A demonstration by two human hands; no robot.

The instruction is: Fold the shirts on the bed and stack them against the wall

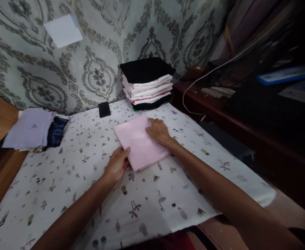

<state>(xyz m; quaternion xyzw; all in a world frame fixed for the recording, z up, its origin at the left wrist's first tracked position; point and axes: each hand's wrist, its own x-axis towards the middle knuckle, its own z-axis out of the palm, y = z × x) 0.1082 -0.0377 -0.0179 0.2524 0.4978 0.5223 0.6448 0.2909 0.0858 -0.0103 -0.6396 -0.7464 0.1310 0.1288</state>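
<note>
At the middle of the patterned white sheet, a folded pink cloth lies flat, one corner pointing near. The left hand pinches its left edge, thumb on top and fingers tucked underneath. The right hand rests on the cloth's far right part with fingers bent; whether they grip any fabric, I cannot tell. Just beyond, far and slightly right, stands a stack of folded clothes, black on top with white and pink layers below. A dark phone lies far, left of that stack. Farther left sits a lower pile of clothes, lilac on top, navy beside it.
</note>
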